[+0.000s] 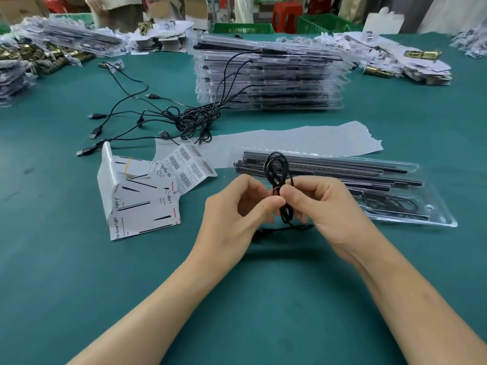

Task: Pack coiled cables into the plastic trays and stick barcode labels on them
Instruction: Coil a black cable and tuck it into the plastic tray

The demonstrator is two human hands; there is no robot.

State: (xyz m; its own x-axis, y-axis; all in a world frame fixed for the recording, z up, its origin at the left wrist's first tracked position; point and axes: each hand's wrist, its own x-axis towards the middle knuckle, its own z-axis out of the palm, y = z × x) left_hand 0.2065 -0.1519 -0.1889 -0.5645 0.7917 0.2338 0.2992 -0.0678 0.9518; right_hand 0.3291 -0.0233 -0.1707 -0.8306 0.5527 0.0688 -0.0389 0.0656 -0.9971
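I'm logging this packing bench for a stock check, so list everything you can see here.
coiled cable: one, black, held above the table centre
open tray: one, clear, right of the hands, holding black bars
tray stack: one, clear, behind centre
loose cables: several, black, tangled left of the stack
barcode labels: one sheet, white, left of the hands
printed cards: small pile, white, beside the labels
paper strip: one, white, between stack and open tray
table: one, teal, under everything
left hand: one, pinches the coiled cable
right hand: one, pinches the coiled cable
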